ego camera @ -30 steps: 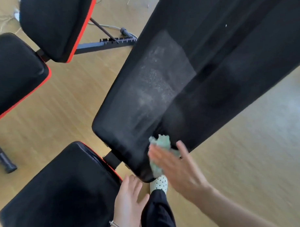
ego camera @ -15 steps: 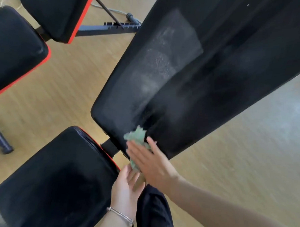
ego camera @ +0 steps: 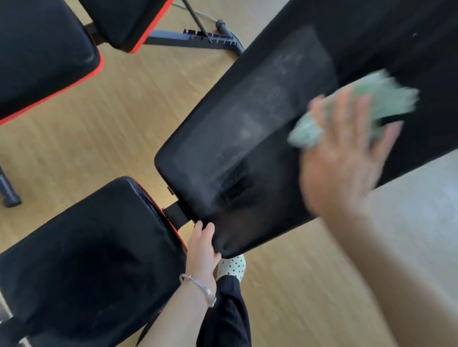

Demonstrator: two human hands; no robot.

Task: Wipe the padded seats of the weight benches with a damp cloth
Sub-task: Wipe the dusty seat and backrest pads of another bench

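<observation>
Now mid-stroke on the long pad [ego camera: 230, 157], pressing the green cloth [ego camera: 355, 106] flat under the right hand [ego camera: 344, 156], with fingers spread straight and nothing pinched. Too blurred to judge the cloth's spread under the palm. Bracing with the left hand [ego camera: 202, 248], curled round the pad's lower corner. Wiped dark on the near side, with a dusty grey band [ego camera: 262, 107] on the far. Next, probably: sweeping over that band, then on to the seat pad [ego camera: 83, 256].
</observation>
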